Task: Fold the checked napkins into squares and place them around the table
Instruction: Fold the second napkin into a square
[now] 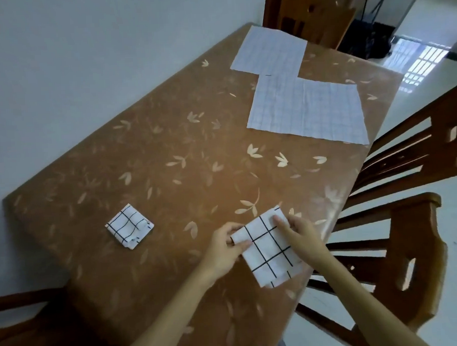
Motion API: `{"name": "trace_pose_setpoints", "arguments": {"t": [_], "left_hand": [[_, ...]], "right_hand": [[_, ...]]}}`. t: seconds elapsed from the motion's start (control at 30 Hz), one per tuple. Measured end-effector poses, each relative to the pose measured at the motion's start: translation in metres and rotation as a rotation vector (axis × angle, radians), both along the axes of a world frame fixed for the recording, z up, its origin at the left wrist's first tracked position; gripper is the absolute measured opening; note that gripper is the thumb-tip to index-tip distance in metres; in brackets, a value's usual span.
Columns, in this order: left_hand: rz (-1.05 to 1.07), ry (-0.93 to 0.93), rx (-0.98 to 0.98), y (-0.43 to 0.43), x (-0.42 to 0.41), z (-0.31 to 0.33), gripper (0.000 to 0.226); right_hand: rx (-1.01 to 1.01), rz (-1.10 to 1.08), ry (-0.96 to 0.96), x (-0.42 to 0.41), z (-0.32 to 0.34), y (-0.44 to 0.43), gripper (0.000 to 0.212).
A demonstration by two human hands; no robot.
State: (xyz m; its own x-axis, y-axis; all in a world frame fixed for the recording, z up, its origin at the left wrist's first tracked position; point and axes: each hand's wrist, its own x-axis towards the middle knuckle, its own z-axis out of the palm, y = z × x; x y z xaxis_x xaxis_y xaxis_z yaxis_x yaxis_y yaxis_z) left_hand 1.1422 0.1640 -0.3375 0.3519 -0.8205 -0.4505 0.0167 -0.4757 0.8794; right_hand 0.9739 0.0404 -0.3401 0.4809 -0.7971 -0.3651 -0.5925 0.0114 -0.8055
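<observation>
White black-checked folded napkin (268, 252) at brown table's (167, 139) edge: left hand (224, 248) pinches a corner; right hand (298, 231) fingers another, grip unclear. Loose layers could slip askew.

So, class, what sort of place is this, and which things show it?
Probably a home dining room: a leaf-patterned table, wooden chairs around it, and checked napkins being folded on it.
</observation>
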Motion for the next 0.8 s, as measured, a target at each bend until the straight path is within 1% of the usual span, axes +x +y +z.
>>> {"name": "trace_pose_setpoints", "arguments": {"t": [0.03,0.13,0.23,0.3,0.37,0.47,0.5,0.57,0.63,0.7,0.77,0.8], "left_hand": [[0.001,-0.022,0.013,-0.009,-0.007,-0.012,0.023],[-0.006,-0.101,0.085,-0.028,-0.029,-0.043,0.014],[0.005,-0.081,0.166,-0.037,-0.050,-0.066,0.012],[0.035,-0.090,0.212,-0.042,-0.060,-0.076,0.015],[0.056,-0.130,0.246,-0.047,-0.064,-0.084,0.019],[0.092,-0.291,0.302,-0.057,-0.064,-0.093,0.031],[0.119,-0.365,0.326,-0.060,-0.062,-0.095,0.036],[0.140,-0.519,0.409,-0.066,-0.059,-0.094,0.044],[0.153,-0.640,0.498,-0.071,-0.057,-0.089,0.043],[0.187,-0.724,0.518,-0.069,-0.057,-0.088,0.041],[0.129,-0.897,0.430,-0.064,-0.064,-0.098,0.044],[0.052,-0.965,0.359,-0.060,-0.068,-0.102,0.050]], "right_hand": [[-0.020,0.011,0.039,-0.005,-0.014,-0.007,0.048],[-0.087,0.083,0.170,-0.016,-0.050,-0.033,0.037],[-0.137,0.158,0.246,-0.021,-0.073,-0.059,0.040],[-0.171,0.180,0.294,-0.021,-0.085,-0.075,0.047],[-0.211,0.210,0.334,-0.016,-0.091,-0.088,0.046],[-0.233,0.265,0.297,-0.004,-0.096,-0.104,0.029],[-0.226,0.268,0.255,0.000,-0.100,-0.108,0.029],[-0.245,0.267,0.177,0.005,-0.108,-0.111,0.038],[-0.397,0.299,0.183,0.005,-0.115,-0.107,0.042],[-0.622,0.369,0.178,0.002,-0.119,-0.099,0.039],[-0.775,0.488,0.141,-0.001,-0.122,-0.087,0.039],[-0.800,0.576,0.130,-0.002,-0.126,-0.081,0.040]]}}
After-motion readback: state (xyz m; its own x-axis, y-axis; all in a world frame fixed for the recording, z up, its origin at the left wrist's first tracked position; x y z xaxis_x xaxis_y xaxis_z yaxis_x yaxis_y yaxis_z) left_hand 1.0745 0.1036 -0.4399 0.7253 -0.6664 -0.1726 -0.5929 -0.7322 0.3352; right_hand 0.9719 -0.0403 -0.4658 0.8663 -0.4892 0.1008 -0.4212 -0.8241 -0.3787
